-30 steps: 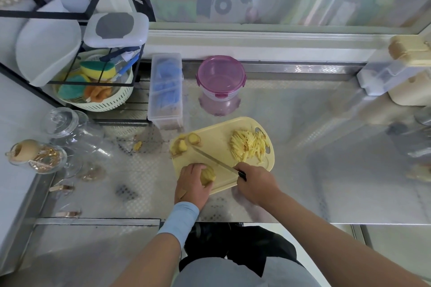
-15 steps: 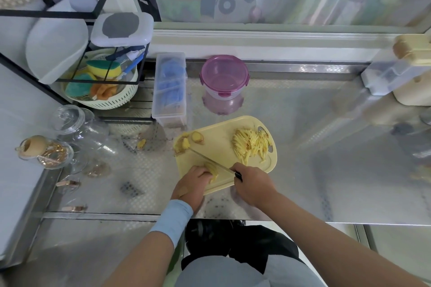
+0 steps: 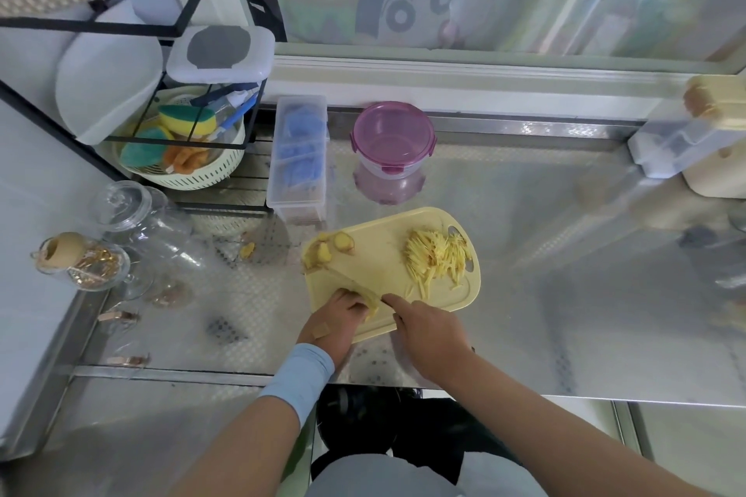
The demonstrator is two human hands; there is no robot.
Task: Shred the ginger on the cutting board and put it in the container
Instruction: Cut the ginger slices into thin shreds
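A pale yellow cutting board (image 3: 387, 254) lies on the steel counter. A heap of ginger shreds (image 3: 438, 258) covers its right part, and a few ginger chunks (image 3: 329, 248) sit at its far left corner. At the board's near edge my left hand (image 3: 335, 319) presses down a ginger piece (image 3: 371, 305), mostly hidden under the fingers. My right hand (image 3: 428, 335) grips a knife (image 3: 355, 284) whose blade lies against that piece and points to the far left. The purple-rimmed round container (image 3: 393, 141) stands without a lid behind the board.
A clear box with blue contents (image 3: 298, 157) stands left of the container. A black rack with a sponge basket (image 3: 181, 157) fills the back left. Glass jars (image 3: 133, 222) stand at the left. A ginger scrap (image 3: 247, 250) lies on the counter. White appliances (image 3: 694, 141) sit at the right.
My left hand has rolled over the ginger piece and now covers it. The knife blade has come down against the piece, and my right hand has shifted slightly toward it.
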